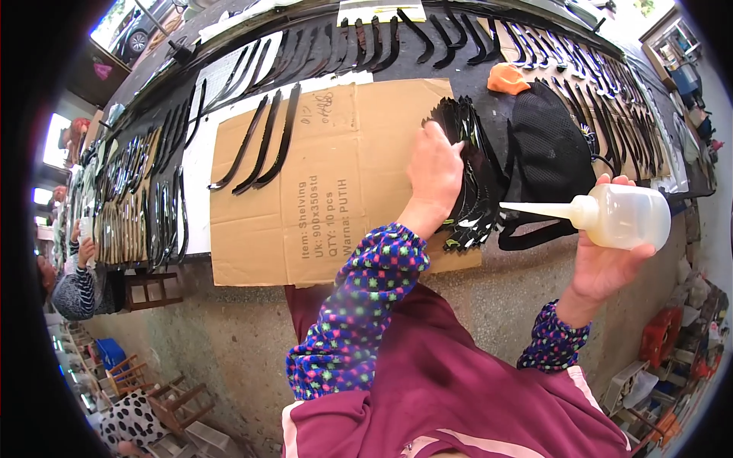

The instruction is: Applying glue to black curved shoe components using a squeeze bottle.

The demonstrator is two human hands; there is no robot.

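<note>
My left hand (437, 169) has its fingers curled closed at the edge of a stack of black curved strips (479, 183) with jagged ends. The stack lies on the right part of a flat brown cardboard sheet (374, 160). In my right hand (603, 271) is a translucent squeeze bottle (632, 217), tipped on its side and partly filled with pale liquid. Its long thin nozzle points left, with the tip beside the stack; whether it touches is unclear. Three separate black strips (269, 145) lie spaced apart on the cardboard's left part.
Right of the stack lies a black mesh bag (546, 126), with a crumpled orange thing (508, 79) near its top. Rows of dark strips (336, 49) cover the table's far side and both ends. A co-worker (84, 282) sits at far left, by wooden stools (179, 404).
</note>
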